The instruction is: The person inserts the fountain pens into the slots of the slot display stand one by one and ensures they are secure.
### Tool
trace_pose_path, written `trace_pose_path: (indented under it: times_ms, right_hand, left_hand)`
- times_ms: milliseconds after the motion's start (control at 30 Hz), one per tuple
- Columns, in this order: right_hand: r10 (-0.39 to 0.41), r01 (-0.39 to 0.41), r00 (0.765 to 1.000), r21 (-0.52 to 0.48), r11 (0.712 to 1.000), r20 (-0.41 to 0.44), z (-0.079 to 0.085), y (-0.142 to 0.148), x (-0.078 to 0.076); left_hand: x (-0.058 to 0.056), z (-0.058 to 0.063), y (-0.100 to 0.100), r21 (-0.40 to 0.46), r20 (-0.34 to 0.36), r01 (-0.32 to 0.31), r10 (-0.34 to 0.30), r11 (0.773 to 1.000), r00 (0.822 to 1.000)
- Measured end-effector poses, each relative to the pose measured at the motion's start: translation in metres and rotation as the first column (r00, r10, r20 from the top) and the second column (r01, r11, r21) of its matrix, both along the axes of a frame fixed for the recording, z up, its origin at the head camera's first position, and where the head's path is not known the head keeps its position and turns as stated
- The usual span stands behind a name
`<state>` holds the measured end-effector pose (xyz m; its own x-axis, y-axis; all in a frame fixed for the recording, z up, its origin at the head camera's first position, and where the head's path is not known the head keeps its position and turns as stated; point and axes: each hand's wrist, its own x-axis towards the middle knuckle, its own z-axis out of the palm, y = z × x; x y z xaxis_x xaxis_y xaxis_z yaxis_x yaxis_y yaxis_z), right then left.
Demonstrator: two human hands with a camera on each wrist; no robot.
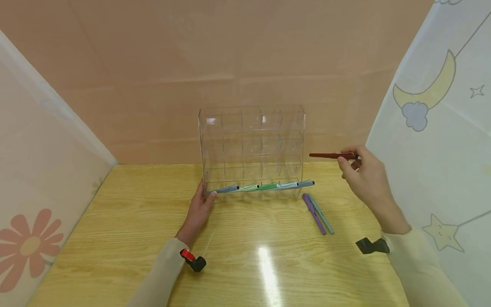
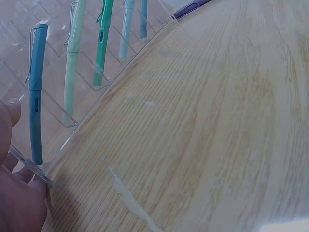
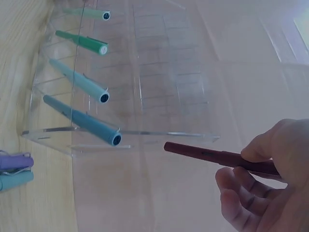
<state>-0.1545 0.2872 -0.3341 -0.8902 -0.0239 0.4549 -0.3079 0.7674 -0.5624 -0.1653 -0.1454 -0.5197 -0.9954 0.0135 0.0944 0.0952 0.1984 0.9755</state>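
A clear compartment rack stands upright on the table, its bottom row holding several pens. From the left these are a blue pen, a pale green pen, a green pen, a light blue pen and another blue pen. My left hand grips the rack's lower left edge, thumb in front and fingers behind. To the right of the rack, my right hand pinches a dark red pen between thumb and fingers, raised above the table and pointing left towards the rack.
On the wooden table, a purple pen and a teal pen lie side by side, right of the rack. An orange-brown backdrop rises behind it. Patterned white panels flank both sides.
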Motion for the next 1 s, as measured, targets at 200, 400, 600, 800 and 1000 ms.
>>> trace_pose_path:
  times_ms: [200, 400, 600, 800, 1000]
  right_hand:
    - [0.050, -0.050, 0.999, -0.021, 0.999, 0.002, 0.004, -0.017, -0.001]
    - [0.120, -0.122, 0.992, -0.047, 0.991, -0.046, 0.004, -0.035, -0.009]
    - [0.192, -0.195, 0.978, -0.026, 0.981, -0.085, 0.000, -0.053, -0.016]
    - [0.219, -0.218, 0.975, 0.015, 0.976, -0.042, -0.002, -0.072, -0.020]
    - [0.245, -0.244, 0.969, -0.013, 0.970, 0.032, -0.008, -0.086, -0.025]
  left_hand:
    - [-0.001, -0.001, 0.001, 0.010, -0.003, 0.005, -0.005, 1.000, 1.000]
    - [0.000, -0.002, 0.001, 0.002, 0.010, 0.009, -0.009, 1.000, 1.000]
    - [0.000, -0.002, 0.001, 0.000, 0.019, 0.007, -0.007, 1.000, 1.000]
    - [0.001, -0.001, 0.001, -0.007, 0.015, 0.006, -0.006, 1.000, 1.000]
    - [0.001, -0.001, 0.002, -0.006, 0.030, 0.003, -0.003, 1.000, 1.000]
